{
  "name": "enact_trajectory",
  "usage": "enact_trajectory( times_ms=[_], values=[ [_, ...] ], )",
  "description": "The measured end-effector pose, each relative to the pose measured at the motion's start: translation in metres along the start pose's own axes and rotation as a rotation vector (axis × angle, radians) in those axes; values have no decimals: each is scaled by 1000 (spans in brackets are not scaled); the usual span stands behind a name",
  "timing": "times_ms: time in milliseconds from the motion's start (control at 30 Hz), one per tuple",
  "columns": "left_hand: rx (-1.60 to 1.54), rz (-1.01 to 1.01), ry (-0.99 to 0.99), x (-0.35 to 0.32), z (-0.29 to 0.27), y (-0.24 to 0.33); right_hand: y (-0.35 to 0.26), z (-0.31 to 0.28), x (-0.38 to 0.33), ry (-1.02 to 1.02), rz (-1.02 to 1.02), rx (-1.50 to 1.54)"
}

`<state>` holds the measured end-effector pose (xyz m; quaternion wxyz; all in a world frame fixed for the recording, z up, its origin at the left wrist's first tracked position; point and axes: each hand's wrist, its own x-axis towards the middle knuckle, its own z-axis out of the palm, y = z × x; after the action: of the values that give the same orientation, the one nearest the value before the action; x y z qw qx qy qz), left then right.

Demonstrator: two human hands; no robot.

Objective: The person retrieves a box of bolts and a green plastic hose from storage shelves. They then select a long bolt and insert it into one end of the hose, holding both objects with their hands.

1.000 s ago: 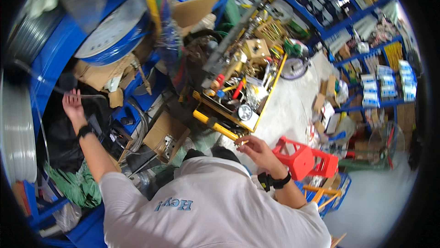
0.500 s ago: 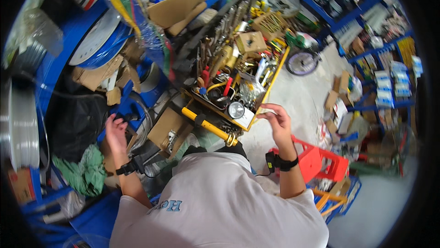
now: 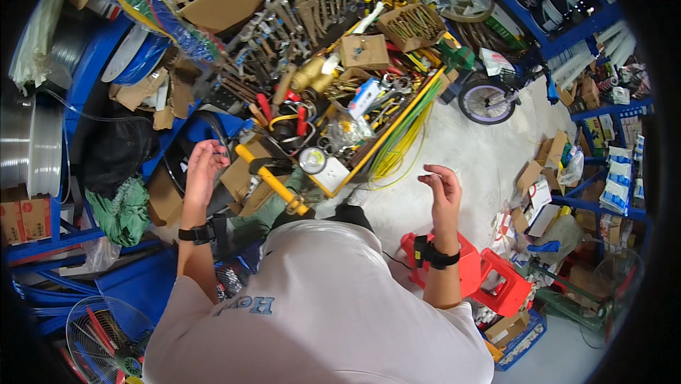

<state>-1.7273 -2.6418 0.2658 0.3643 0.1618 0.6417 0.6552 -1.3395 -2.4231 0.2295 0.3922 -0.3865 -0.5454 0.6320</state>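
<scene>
left hand (image 3: pixel 203 165) empty | right hand (image 3: pixel 444 189) empty | cart (image 3: pixel 383 144) contents indistinct

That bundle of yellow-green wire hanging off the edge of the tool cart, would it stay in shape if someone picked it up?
Probably not. The wire bundle already droops in loose curves over the cart edge, so it looks floppy and would likely sag from a hand. Many thin strands lie side by side, so some may slip out or snag on the tools nearby. It seems fairly light.
</scene>
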Motion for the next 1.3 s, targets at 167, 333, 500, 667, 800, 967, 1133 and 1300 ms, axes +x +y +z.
enact_trajectory(
  times_ms=[167,333,500,667,800,967,1133,1300],
  values=[
    [84,52,-28,-18,35,-7,-1,-14,14,-106,-2,46],
    [388,57,-70,-43,40,-23,3,-1,21,-182,37,-26],
    [-206,-52,-267,-57,59,-42,-27,44,23,-420,-188,-205],
    [-621,-86,-474,-53,104,-18,-80,144,9,-853,-771,-511],
    [-956,-207,-496,-64,133,11,-82,201,3,-912,-986,-880],
    [-737,227,-698,-68,121,18,-68,164,76,-689,-563,-635],
    [940,902,-114,-61,185,36,-50,147,55,-1133,-103,50],
    [379,576,-16,-48,188,14,-100,76,69,-1394,139,342]
  ],
)
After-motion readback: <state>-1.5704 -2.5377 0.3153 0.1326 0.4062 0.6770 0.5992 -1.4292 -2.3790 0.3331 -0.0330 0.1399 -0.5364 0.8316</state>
